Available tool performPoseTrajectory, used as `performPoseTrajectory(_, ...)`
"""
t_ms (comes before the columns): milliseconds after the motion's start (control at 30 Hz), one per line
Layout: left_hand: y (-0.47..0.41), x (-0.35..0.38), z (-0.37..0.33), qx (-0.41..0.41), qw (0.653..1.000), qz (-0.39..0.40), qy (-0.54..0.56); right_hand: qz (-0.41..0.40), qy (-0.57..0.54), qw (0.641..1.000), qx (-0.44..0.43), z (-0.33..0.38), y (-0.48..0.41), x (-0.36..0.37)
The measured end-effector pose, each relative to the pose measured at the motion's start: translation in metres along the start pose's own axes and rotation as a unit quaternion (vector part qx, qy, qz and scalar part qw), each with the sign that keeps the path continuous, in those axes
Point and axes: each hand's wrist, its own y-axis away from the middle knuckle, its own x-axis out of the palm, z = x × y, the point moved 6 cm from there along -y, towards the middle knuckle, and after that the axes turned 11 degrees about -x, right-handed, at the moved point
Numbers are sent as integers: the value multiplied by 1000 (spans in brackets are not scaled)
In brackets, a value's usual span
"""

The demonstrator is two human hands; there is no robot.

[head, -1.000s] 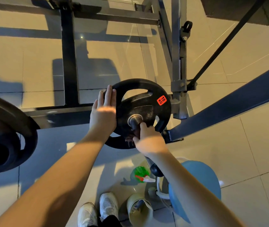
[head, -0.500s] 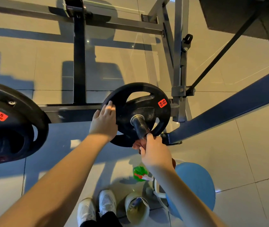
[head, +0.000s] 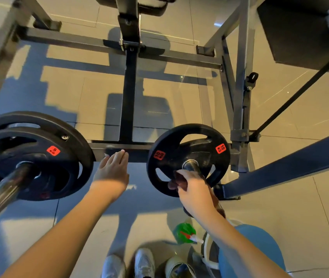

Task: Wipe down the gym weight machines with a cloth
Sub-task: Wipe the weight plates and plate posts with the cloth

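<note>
Reddish-dark cloth (head: 174, 182) clamped under curled fingers of the right hand (head: 195, 194) on the steel peg (head: 189, 165), just near of the right-side 10 kg plate (head: 199, 145). Flat left hand (head: 112, 171), fingers straight and together, hovering left of that plate, clear of it. Risks dragging the unbraced plate nearward off the peg, toward the shoes (head: 145, 261), through a hard pull.

Right hand (head: 195, 194), cloth (head: 174, 182) on bar (head: 190, 165)

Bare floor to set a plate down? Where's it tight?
Free: tile between the black 5 kg plate stack and black 10 kg plate, below the left hand; also tile right of the blue steel beam. Crowded: by the white shoes, green spray bottle.
</note>
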Motion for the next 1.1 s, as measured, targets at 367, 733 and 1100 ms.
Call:
performPoseTrajectory(367, -15, 3, 106, -10, 997, -65, -32, 5, -254, 959, 127, 83, -50, 76)
performPoseTrajectory(733, -73, -12, 141, 66, 959, -257, -102, -91, -287, 951, 69, 97, -133, 144)
performPoseTrajectory(1100, -86, -8, 143, 104, 915, -379, -95, -158, -11, 981, -112, 105, -180, 213)
